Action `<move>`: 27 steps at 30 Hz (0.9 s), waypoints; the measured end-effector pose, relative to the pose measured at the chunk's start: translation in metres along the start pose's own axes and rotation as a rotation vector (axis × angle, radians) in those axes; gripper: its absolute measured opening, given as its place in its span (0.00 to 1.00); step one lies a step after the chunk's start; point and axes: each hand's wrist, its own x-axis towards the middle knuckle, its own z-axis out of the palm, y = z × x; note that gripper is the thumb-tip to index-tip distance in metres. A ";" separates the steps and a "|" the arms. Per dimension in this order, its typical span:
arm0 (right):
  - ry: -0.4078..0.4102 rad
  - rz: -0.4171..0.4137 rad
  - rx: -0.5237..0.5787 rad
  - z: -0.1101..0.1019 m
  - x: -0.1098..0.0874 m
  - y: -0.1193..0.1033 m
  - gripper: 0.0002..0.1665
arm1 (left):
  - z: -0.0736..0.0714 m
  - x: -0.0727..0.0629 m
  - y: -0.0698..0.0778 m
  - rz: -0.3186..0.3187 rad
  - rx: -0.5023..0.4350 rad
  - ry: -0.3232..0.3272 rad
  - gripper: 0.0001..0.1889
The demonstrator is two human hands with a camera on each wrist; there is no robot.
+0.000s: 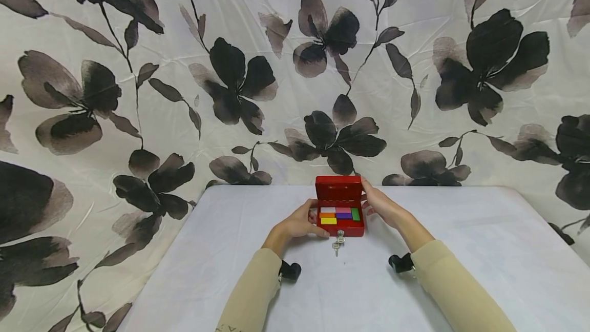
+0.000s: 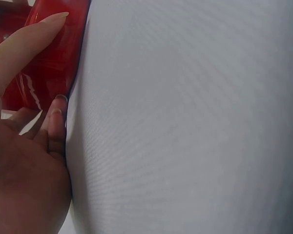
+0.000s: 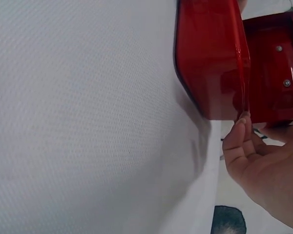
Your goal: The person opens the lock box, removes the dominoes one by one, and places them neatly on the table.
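A small red metal cash box stands on the table with its lid raised. Several coloured blocks lie inside: white, pink, orange, purple, yellow and a green one on the right. My left hand grips the front left corner, its thumb across the front face and its other fingers at the left side. At the back right, my right hand holds the box by the lid and rim, fingertips at the rear corner. Part of its thumb is hidden behind the lid.
Keys hang from the lock on the box's front. A white cloth covers the table, whose far edge runs just behind the box. Beyond it hangs a floral curtain. Both wrists wear black cameras.
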 end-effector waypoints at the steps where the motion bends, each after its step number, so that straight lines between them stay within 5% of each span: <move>1: 0.002 0.002 0.000 0.000 0.000 0.000 0.44 | 0.000 0.000 0.000 -0.001 -0.001 0.001 0.51; 27: 0.026 0.018 0.012 0.002 0.002 -0.002 0.45 | 0.000 -0.003 0.000 0.018 -0.026 -0.013 0.50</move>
